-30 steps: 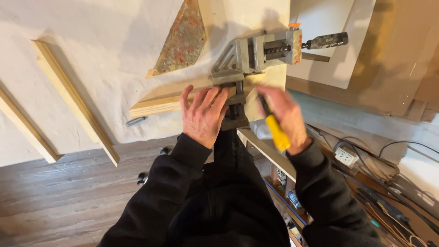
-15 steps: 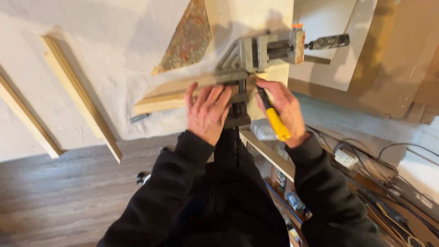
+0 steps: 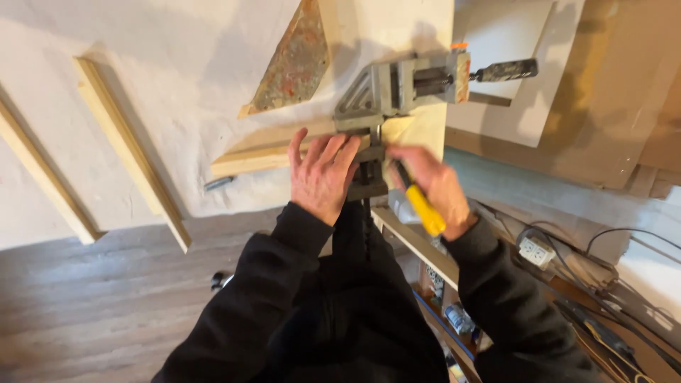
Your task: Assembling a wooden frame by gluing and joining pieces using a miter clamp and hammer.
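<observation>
From the head camera, looking straight down: the left hand [image 3: 323, 174] lay flat, fingers spread wide, pressing on a pale wooden strip [image 3: 255, 157] that ran out to the left across the white-covered work surface [image 3: 142, 85]. The fingertips reached up to the grey metal corner clamp [image 3: 386, 96], which sat at the strip's right end, where it met a second pale piece [image 3: 425, 131]. The right hand [image 3: 425, 177] was closed around a yellow-handled tool [image 3: 422, 206], the handle sticking back toward the wrist, the working tip hidden at the clamp's lower jaw. Whether the tip touched wood or metal could not be told. The clamp's screw handle, dark and textured [image 3: 507, 69], stuck out to the right.

Round about: a mottled triangular piece [image 3: 294, 60] lay just above the strip, two long wooden battens [image 3: 131, 152] rested at a slant on the left, a small dark screw [image 3: 218, 184] sat near the edge below the strip, and a white power strip [image 3: 535, 250] with cables lay down at the right. Both sleeves were black.
</observation>
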